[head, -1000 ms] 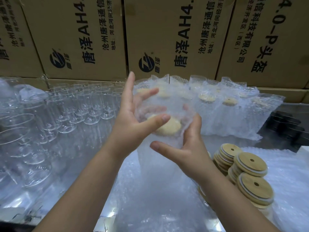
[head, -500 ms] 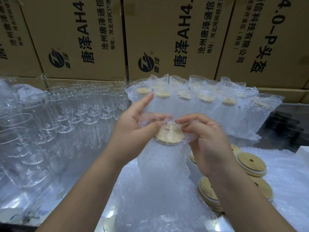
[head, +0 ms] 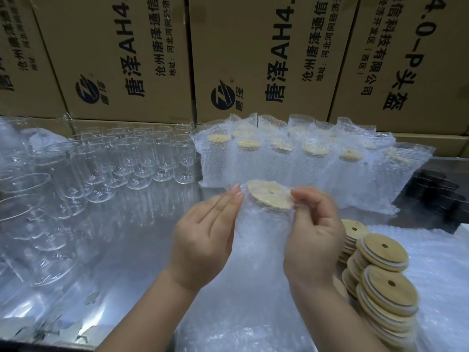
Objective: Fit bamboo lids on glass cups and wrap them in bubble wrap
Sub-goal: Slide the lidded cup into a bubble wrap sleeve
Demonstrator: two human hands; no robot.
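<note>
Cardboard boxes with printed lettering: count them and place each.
4 printed cardboard boxes across the back: far left, centre-left, centre-right, far right. More beneath are mostly hidden.

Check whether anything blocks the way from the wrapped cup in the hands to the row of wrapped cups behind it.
Nothing visible does. The wrapped cup, held between left hand and right hand, faces the finished row directly. Empty glasses stand off to the left, stacked bamboo lids to the right.
</note>
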